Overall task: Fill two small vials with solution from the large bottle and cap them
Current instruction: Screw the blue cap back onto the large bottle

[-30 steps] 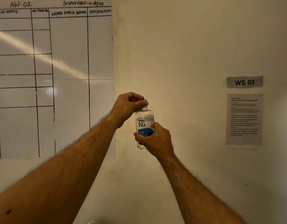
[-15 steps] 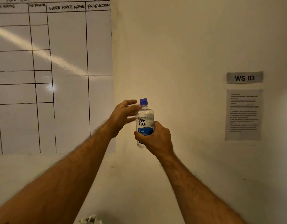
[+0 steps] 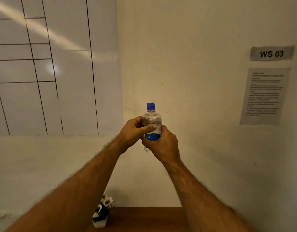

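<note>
I am seeing the large bottle [image 3: 152, 126] being held upright in the air in front of the wall, well above the counter [image 3: 144, 218]. The right hand [image 3: 161, 144] is gripping its lower part, fingers curled around the blue label. The left hand [image 3: 136, 131] is gripping the upper body of the bottle, with the thumb lying across the front. The blue cap [image 3: 151, 106] is sitting on the neck, above both hands. A small potted plant [image 3: 102, 213] is standing on the counter below.
</note>
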